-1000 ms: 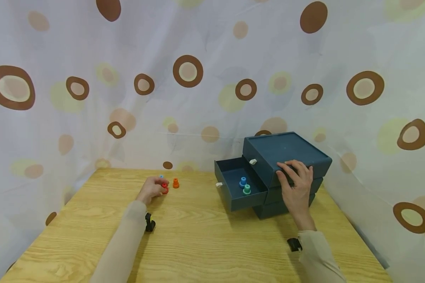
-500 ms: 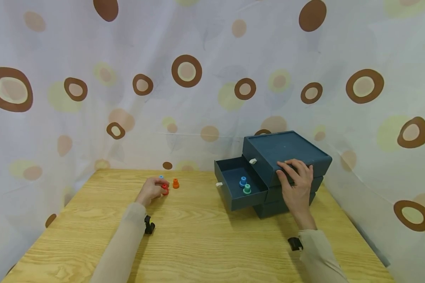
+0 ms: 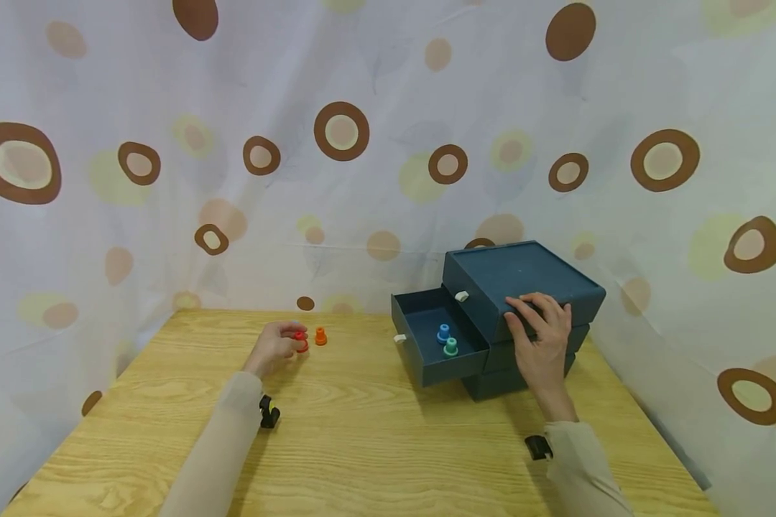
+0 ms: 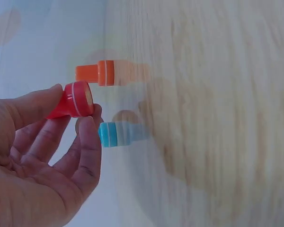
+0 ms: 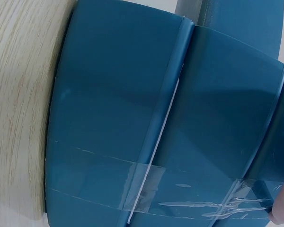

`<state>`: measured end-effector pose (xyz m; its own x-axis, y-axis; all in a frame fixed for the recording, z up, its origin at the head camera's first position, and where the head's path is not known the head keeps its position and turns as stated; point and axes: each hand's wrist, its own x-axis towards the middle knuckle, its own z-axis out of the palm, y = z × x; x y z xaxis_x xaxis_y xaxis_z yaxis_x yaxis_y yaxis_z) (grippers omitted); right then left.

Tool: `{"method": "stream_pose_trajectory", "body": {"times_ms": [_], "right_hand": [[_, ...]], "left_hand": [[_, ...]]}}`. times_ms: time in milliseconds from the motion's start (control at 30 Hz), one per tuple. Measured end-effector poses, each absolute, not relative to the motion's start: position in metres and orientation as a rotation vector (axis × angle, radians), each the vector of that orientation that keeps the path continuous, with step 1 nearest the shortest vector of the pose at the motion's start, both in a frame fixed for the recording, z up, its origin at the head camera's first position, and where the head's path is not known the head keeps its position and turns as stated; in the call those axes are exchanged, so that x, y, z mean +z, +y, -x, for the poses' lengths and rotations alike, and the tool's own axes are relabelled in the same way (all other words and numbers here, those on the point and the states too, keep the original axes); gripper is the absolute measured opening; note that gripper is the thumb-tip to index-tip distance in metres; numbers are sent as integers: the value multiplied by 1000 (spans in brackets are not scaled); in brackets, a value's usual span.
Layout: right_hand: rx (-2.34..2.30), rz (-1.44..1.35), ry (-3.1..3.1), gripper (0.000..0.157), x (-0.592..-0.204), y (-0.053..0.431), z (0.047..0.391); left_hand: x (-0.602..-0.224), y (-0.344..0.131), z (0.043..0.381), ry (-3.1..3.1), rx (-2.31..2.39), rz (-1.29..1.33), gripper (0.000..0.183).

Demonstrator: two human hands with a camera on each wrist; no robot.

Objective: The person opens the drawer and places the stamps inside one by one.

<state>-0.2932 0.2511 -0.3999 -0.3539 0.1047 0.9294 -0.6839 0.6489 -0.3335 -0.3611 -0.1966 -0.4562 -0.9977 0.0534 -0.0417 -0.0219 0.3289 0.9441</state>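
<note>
My left hand (image 3: 276, 347) pinches a small red toy stamp (image 4: 79, 99) between thumb and fingers at the back left of the table. In the left wrist view the stamp is tilted, its pale round underside partly showing just off the wood. Beside it an orange stamp (image 4: 95, 73) stands upright, and a light-blue stamp (image 4: 108, 135) stands by the fingertips, hidden behind the hand in the head view. My right hand (image 3: 543, 345) rests on the near top edge of a dark blue drawer unit (image 3: 524, 273), fingers over the top.
One drawer (image 3: 453, 369) of the unit is pulled out to the left, with a blue stamp (image 3: 443, 332) and a green stamp (image 3: 451, 347) inside. A white pull tab (image 3: 400, 337) sits on its front. A patterned curtain (image 3: 375, 194) hangs behind the wooden table (image 3: 362, 431).
My left hand has shifted slightly left with the red stamp, and the light-blue stamp behind it has gone out of sight in the head view. The right hand has stayed put.
</note>
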Motion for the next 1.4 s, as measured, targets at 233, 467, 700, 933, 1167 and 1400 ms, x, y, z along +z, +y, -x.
{"method": "stream_pose_trajectory", "body": {"times_ms": [233,467,700,933,1167,1400], "right_hand": [[871,-469,-1723,22,-398,253,297],[868,-474,-1727,22,-398,253,298],[882,-481,-1738,22,-399,251,296],[886,-473,-1732,22,-399,253,294],[886,-475,-1744,23,-401,252,295],[887,-477,-1745,22,-402,251,296]], "left_hand": [[-449,-190,360,2580,1729,-86,38],[-443,-180,361,2644,1726,-107,36],[-440,-170,356,2641,1781,-72,40],[-433,-160,355,2603,1838,-76,40],[-432,-157,354,2630,1841,-80,39],[-433,-156,355,2586,1888,-147,38]]}}
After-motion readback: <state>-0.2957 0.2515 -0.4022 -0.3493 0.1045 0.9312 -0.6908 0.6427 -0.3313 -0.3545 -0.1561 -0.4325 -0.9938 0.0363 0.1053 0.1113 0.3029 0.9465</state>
